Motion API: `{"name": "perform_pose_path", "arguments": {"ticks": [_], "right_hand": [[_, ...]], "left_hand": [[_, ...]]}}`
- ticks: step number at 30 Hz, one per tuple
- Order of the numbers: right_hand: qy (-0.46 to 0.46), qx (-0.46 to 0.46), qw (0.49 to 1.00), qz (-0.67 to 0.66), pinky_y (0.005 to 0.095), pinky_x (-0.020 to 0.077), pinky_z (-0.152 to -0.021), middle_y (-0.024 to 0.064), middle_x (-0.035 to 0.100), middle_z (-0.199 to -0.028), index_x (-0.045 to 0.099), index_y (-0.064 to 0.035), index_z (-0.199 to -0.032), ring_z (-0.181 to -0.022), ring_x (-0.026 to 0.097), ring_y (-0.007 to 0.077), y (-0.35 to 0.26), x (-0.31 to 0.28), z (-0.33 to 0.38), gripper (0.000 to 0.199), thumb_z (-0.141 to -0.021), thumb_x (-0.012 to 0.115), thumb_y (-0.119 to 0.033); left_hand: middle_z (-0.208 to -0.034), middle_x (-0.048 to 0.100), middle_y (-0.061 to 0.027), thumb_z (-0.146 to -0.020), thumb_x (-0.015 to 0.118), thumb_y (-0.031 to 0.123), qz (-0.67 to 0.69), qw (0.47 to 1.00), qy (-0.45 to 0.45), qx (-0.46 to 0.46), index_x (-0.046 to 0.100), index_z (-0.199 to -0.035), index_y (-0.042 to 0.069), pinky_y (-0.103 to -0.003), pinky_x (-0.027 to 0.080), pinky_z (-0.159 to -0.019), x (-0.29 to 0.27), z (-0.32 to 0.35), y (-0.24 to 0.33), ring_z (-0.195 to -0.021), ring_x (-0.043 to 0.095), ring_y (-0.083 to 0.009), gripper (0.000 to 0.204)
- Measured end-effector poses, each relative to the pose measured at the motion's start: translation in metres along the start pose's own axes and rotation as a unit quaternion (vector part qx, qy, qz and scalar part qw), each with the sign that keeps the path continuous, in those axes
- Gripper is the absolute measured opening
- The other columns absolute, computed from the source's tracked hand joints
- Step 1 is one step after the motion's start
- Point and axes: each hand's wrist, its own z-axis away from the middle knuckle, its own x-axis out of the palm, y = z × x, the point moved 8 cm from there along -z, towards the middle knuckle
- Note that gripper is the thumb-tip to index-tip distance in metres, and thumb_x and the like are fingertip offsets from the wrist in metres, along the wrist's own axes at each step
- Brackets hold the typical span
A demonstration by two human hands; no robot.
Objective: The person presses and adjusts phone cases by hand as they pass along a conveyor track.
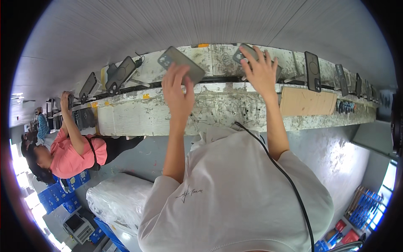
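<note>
My left hand (178, 90) is closed on the lower edge of a dark translucent phone case (191, 67), tilted above the bench with its camera cutouts at the upper left. To the right, my right hand (261, 73) reaches over another dark phone case (247, 49), fingers spread and touching its face. That case leans over the dark track (222, 79) running along the bench, and my hand hides much of it. Farther right, a phone case with a ring on its back (312, 71) stands upright at the track.
A scuffed white bench (138, 117) crosses in front of me, with a cardboard sheet (308, 101) on its right part. More cases (121, 74) stand along the track at left. A co-worker in a pink top (75, 155) works there. A plastic-wrapped bundle (121, 197) lies behind, left.
</note>
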Motion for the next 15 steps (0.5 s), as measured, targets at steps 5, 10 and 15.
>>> {"name": "perform_pose_path", "arguments": {"ticks": [5,10,15], "right_hand": [[0.004,0.042,0.999,0.028,0.0788,0.0116,-0.133,0.0144,0.049,-0.175,0.060,-0.0422,-0.164,-0.165,0.035,0.0517,0.068,-0.013,0.011,0.051,-0.115,0.056,-0.057],[0.107,0.051,0.975,-0.189,0.0692,0.0202,-0.134,0.0199,0.054,-0.167,0.067,-0.0221,-0.158,-0.164,0.037,0.0488,0.048,-0.069,0.005,0.051,-0.111,0.068,-0.043],[0.019,-0.082,0.911,-0.404,0.0613,0.0307,-0.132,0.0177,0.061,-0.160,0.070,-0.0128,-0.152,-0.159,0.044,0.0473,-0.060,-0.059,-0.017,0.051,-0.105,0.078,-0.031]], "left_hand": [[-0.179,0.043,-0.0164,-0.110,0.065,0.042,-0.132,0.986,-0.107,-0.005,0.052,-0.167,0.009,-0.063,0.025,-0.135,0.081,-0.021,-0.001,-0.170,0.029,-0.0387,0.067],[-0.180,0.040,-0.0203,-0.107,0.067,0.049,-0.061,0.987,-0.146,-0.005,0.054,-0.166,0.006,-0.066,0.019,-0.137,0.141,-0.017,0.047,-0.170,0.031,-0.0409,0.075],[-0.187,0.019,-0.0186,-0.104,0.068,0.060,0.014,0.984,-0.175,0.018,0.033,-0.176,0.010,-0.067,0.012,-0.138,0.162,-0.005,0.090,-0.174,0.015,-0.0400,0.095]]}}
